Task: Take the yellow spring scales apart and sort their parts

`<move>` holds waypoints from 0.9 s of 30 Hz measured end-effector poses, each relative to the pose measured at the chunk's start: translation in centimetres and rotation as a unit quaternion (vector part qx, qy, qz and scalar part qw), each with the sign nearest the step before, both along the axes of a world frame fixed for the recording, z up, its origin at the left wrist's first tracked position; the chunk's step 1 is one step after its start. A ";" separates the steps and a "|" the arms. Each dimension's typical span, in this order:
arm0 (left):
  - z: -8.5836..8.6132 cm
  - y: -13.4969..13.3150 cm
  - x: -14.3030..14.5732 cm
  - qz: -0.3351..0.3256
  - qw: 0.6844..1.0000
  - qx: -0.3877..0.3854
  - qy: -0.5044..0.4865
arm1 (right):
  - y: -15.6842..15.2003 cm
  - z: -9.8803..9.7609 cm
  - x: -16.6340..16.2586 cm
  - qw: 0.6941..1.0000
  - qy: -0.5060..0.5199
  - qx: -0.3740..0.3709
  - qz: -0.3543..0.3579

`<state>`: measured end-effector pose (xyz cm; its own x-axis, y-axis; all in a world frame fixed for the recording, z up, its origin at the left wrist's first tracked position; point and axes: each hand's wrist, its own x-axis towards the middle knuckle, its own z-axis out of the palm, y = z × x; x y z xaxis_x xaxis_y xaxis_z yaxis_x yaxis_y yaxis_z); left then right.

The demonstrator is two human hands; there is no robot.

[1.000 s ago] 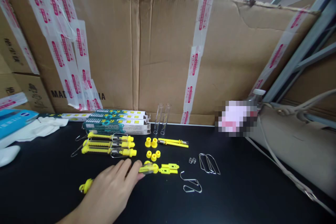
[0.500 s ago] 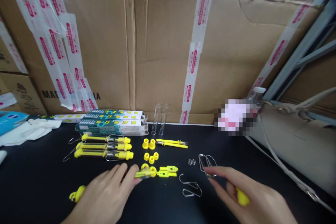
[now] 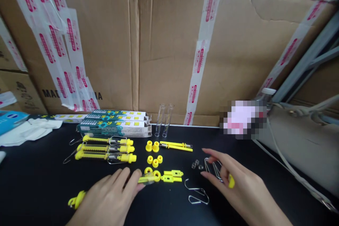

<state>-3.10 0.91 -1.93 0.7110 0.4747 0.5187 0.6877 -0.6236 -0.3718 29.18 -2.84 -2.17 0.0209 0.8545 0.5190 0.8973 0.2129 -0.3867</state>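
My left hand [image 3: 108, 194] is closed around a partly hidden spring scale. Its yellow cap [image 3: 76, 199] sticks out on the left, and a clear tube end with a yellow strip [image 3: 145, 178] shows on the right. My right hand [image 3: 230, 176] keeps a yellow piece [image 3: 231, 181] in its curled fingers, while thumb and index finger are spread apart. Small clear rings [image 3: 196, 162] lie just left of those fingertips. Wire hooks [image 3: 214, 169] lie partly behind the right hand; another bent wire hook [image 3: 198, 195] is to its left.
Three yellow spring scales [image 3: 106, 148] lie at left, before printed boxes [image 3: 113, 129]. Two clear tubes [image 3: 166, 120] stand upright. Yellow caps [image 3: 155, 162], flat yellow pieces [image 3: 172, 176] and spring rods [image 3: 176, 146] lie mid-table. A cardboard wall [image 3: 164, 42] stands behind; a bag [image 3: 299, 141] is at right.
My right thumb and index finger have parted from their pinch. A third clear ring now lies beside the other two. My left hand keeps its hold, and the view has shifted slightly.
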 end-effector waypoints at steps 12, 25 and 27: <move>-0.1 -0.1 -0.2 0.011 1.000 -0.014 0.013 | 3.7 5.2 -1.7 0.917 0.383 -0.088 0.069; 0.5 -0.3 0.3 -0.009 1.000 0.020 -0.012 | 4.1 2.4 -3.9 0.950 0.245 -0.113 0.159; 0.4 -0.3 0.2 -0.011 1.000 0.020 -0.017 | 3.7 2.1 -4.7 0.947 0.240 -0.099 0.189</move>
<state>-2.91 0.65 -1.53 0.7030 0.4376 0.5607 0.6865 -0.6233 -0.3744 24.53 0.85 -0.08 -0.1132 0.9273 0.3569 0.4814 0.3654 -0.7967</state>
